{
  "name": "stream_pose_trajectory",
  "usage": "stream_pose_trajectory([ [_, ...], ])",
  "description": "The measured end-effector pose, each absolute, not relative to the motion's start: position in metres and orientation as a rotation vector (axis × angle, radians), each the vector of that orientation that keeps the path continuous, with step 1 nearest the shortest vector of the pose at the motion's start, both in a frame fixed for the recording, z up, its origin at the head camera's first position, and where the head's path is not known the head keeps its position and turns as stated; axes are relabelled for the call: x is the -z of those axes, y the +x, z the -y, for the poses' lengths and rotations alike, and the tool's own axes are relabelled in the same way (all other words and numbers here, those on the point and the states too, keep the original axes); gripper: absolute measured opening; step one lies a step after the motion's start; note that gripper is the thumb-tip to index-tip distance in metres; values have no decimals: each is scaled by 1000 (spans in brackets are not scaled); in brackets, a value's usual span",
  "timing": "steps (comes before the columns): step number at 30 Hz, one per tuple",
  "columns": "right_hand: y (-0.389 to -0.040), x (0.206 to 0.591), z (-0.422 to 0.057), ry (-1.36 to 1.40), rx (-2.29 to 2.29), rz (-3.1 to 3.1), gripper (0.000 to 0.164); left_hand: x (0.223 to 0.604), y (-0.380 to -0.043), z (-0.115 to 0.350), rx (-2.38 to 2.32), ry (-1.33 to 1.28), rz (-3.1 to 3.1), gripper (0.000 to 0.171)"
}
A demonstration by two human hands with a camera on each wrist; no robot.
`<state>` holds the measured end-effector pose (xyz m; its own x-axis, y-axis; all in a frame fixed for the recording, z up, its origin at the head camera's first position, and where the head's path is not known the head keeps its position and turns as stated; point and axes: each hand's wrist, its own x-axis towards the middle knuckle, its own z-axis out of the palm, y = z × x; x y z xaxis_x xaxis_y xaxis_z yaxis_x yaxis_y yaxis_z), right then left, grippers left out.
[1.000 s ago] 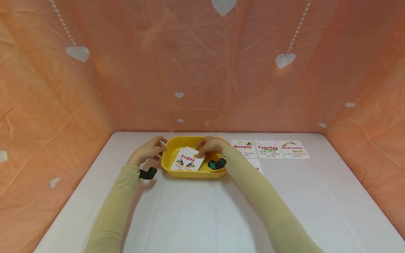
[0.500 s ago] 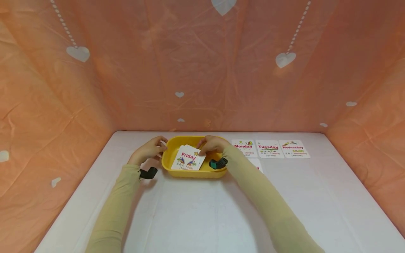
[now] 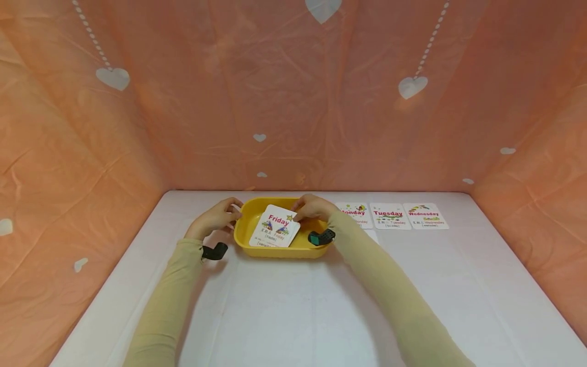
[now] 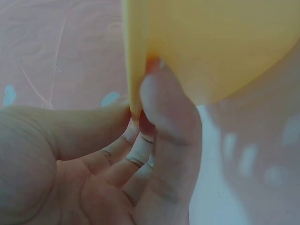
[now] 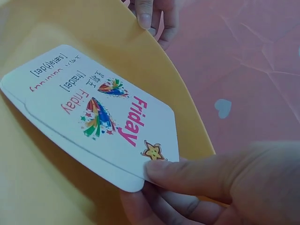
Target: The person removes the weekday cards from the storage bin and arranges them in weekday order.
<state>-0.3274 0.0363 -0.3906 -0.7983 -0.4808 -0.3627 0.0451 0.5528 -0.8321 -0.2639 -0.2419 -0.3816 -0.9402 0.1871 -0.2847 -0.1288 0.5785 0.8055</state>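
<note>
A yellow plastic basin (image 3: pixel 316 252) stands on the white table. My left hand (image 3: pixel 214 218) pinches its left rim between thumb and finger, and the left wrist view shows the rim (image 4: pixel 135 56) between them. Inside the basin, my right hand (image 3: pixel 314 206) pinches the corner of a white card printed "Friday" (image 3: pixel 279 219), thumb on top by the yellow star. Under the Friday card (image 5: pixel 103 105) lies another card (image 5: pixel 51 61), its lettering partly covered. In the right wrist view the Friday card is raised at a tilt over the basin's floor.
To the right of the basin, a Monday card (image 3: pixel 355 214), a Tuesday card (image 3: pixel 391 216) and a Wednesday card (image 3: pixel 426 216) lie in a row. Another card (image 3: pixel 372 235) below Monday is mostly hidden by my right sleeve. A pink cloth with hearts (image 3: pixel 293 102) hangs behind the table.
My right hand has shifted slightly up and to the right, drawing the Friday card along and uncovering print on the card beneath. The left hand stays on the rim.
</note>
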Motion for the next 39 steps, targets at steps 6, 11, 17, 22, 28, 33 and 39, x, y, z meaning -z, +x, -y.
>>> stream_pose_trajectory([
  [6,-325,387,-38,-346,1195,-2248,34,382,-265,242,-1297,49,-2477,37],
  [11,-325,385,-40,-358,1223,-2263,34,382,-265,242,-1293,57,-2473,36],
  [17,-323,376,-45,-434,1245,-2327,33,380,-265,242,-1290,64,-2474,36],
  [22,-321,369,-51,-455,1232,-2364,33,380,-266,243,-1289,64,-2475,35],
  [28,-317,367,-60,-470,1292,-2332,33,381,-266,243,-1292,79,-2476,35],
  [33,-314,362,-68,-468,1337,-2305,33,380,-266,242,-1281,79,-2483,35],
  [39,-313,356,-79,-444,1375,-2298,30,379,-267,241,-1268,67,-2491,35],
])
